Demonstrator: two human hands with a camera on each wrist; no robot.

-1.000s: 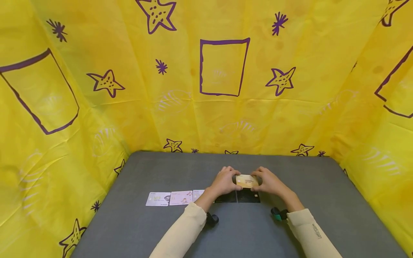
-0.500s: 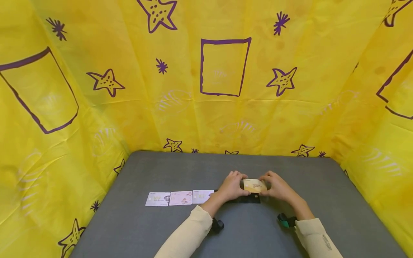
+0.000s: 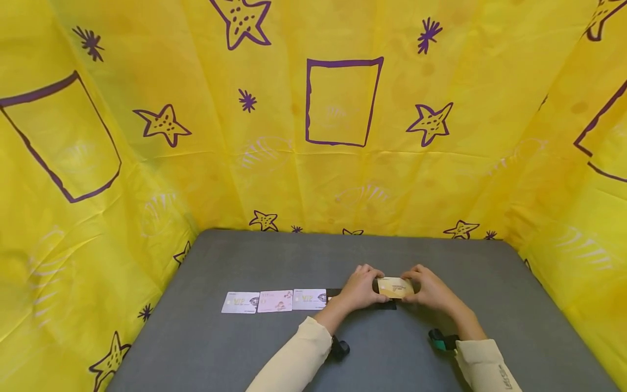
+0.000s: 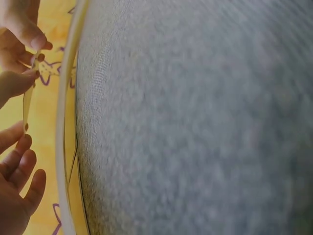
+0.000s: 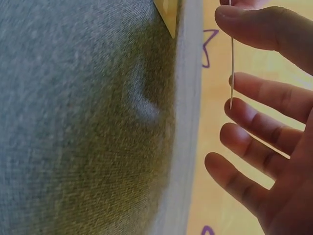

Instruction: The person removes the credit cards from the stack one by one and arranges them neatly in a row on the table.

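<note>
A gold card [image 3: 395, 287] is held between both hands, above the right end of a row of cards. My left hand [image 3: 361, 288] pinches its left edge and my right hand [image 3: 431, 288] pinches its right edge. The card appears nearly edge-on in the right wrist view, with thumb and fingertips on it. Black cards lie beneath; one black card [image 3: 389, 306] shows just below the gold card, the rest mostly hidden by the left hand. To their left lie a white VIP card [image 3: 309, 299], a pink card [image 3: 275, 301] and another white VIP card [image 3: 240, 302].
The cards lie on a grey table [image 3: 181, 348] with rounded far corners. Yellow cloth [image 3: 274, 179] printed with purple stars hangs behind and on both sides. Each wrist wears a dark strap.
Both hands have moved right and a little towards the person, carrying the gold card. The third card from the left, white, has come into full view.
</note>
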